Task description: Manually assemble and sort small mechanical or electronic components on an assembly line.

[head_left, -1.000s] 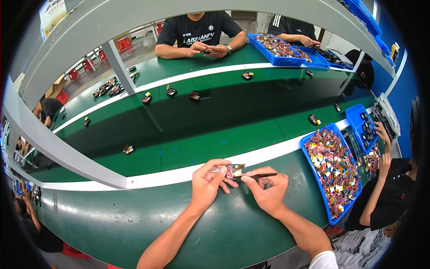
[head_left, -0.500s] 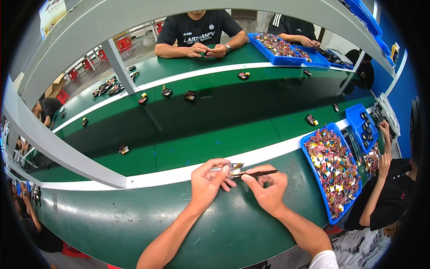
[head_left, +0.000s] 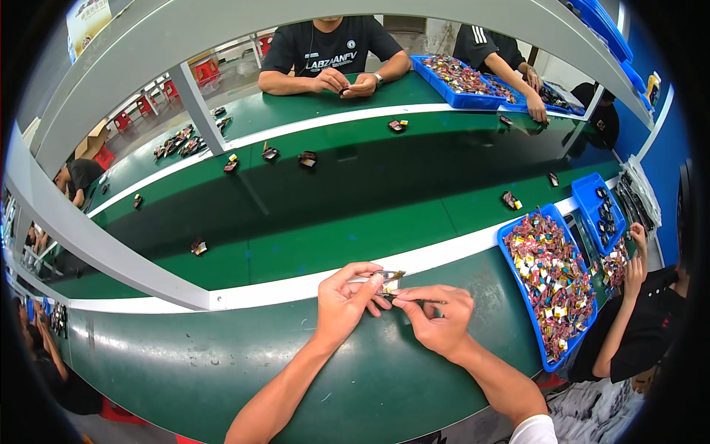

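Observation:
Over the near edge of the green bench, my left hand [head_left: 342, 302] pinches a small assembly [head_left: 390, 284] with a clear or silvery frame, a white patch and a yellowish strip. My fingers cover part of it, so its exact kind is hidden. My right hand [head_left: 442, 325] is closed on a slim dark tool [head_left: 427, 293] that looks like tweezers, gripped between thumb and fingers. Its tip meets the assembly near my left fingertips. Both hands are close together, just in front of the white rail [head_left: 296, 290].
Beyond the rail runs a green conveyor belt [head_left: 370, 214] carrying scattered small black-and-red assemblies [head_left: 307, 158]. At right stands a blue tray [head_left: 510, 288] heaped with small wired parts; a smaller blue tray [head_left: 595, 185] holds black pieces. A grey frame [head_left: 96, 237] arches overhead. Co-workers sit across and at right.
The pieces on the belt have shifted slightly left. My right hand's tool has tilted lower at its rear end. Across the belt, a co-worker's arm now reaches over the belt's far edge.

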Demonstrator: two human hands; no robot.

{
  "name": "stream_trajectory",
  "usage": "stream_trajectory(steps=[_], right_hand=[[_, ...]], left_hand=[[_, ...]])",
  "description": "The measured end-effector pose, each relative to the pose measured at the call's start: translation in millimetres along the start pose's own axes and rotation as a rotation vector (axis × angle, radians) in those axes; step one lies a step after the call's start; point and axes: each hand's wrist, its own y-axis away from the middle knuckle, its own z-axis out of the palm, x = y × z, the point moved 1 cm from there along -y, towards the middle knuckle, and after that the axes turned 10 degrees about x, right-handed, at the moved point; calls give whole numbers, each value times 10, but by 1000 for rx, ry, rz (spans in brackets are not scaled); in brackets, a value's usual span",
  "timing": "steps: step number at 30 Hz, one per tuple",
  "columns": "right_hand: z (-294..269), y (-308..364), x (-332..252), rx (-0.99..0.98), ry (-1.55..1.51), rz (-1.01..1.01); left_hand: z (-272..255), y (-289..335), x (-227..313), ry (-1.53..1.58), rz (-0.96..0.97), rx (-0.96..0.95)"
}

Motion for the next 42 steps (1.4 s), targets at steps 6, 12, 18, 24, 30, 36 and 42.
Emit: stream_trajectory(steps=[6,12,18,24,30,36,42], right_hand=[[12,-37,-65,-17,27,-105],[25,-3,-14,-20,46,-151],[69,27,0,-26,59,-141],[58,54,46,-16,92,-80],[54,100,136,125,-25,137],[4,116,330,99,-1,273],[-84,160,593,88,-65,392]], left_hand=[[17,20,-1,-116,-39,5],[35,2,-31,-148,-36,24],[11,-14,-57,-117,-61,70],[68,-61,-185,-206,-78,38],[-51,-146,14,-188,-17,239],[-470,-587,43,-268,156,395],[-550,-285,115,-851,557,446]])
